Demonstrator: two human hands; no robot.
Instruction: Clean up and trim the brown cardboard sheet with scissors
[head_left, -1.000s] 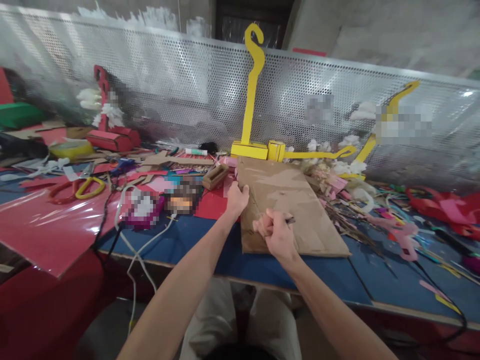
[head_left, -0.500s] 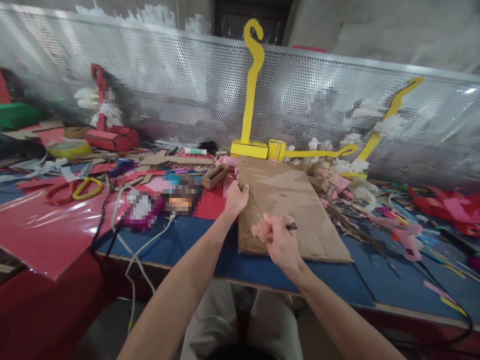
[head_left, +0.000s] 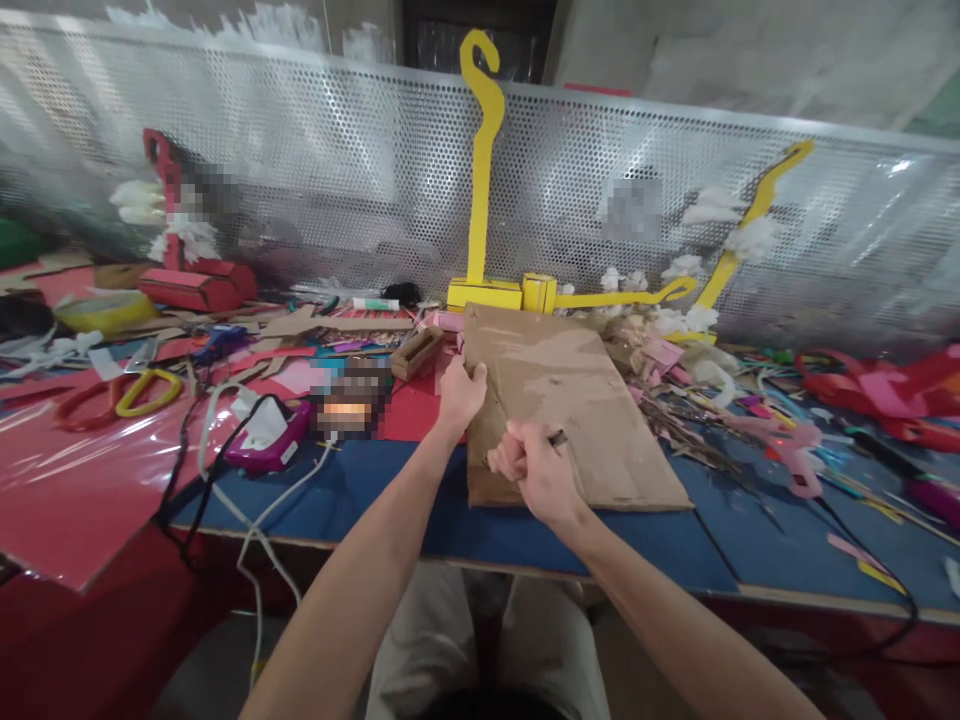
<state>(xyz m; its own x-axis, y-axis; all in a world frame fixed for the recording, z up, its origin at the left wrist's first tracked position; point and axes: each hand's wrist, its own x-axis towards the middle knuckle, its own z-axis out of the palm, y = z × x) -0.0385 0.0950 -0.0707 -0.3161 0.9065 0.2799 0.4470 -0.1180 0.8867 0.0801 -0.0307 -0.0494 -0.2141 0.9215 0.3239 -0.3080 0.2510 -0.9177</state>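
On blue tabletop (head_left: 510, 540): cardboard panel (head_left: 600, 420), apparently taped over (remainder unclear); left hand (head_left: 460, 395) curled at its edge, grip uncertain; right hand (head_left: 536, 462) clenched round dark tool (head_left: 556, 438).

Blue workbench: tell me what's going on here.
A person's left grip is on the left edge of a brown cardboard slab on the blue workbench. The right grip is closed around a mostly hidden dark tool over the slab. Behind the slab stands a yellow hook-topped piece, and a pink glue gun lies to the right.
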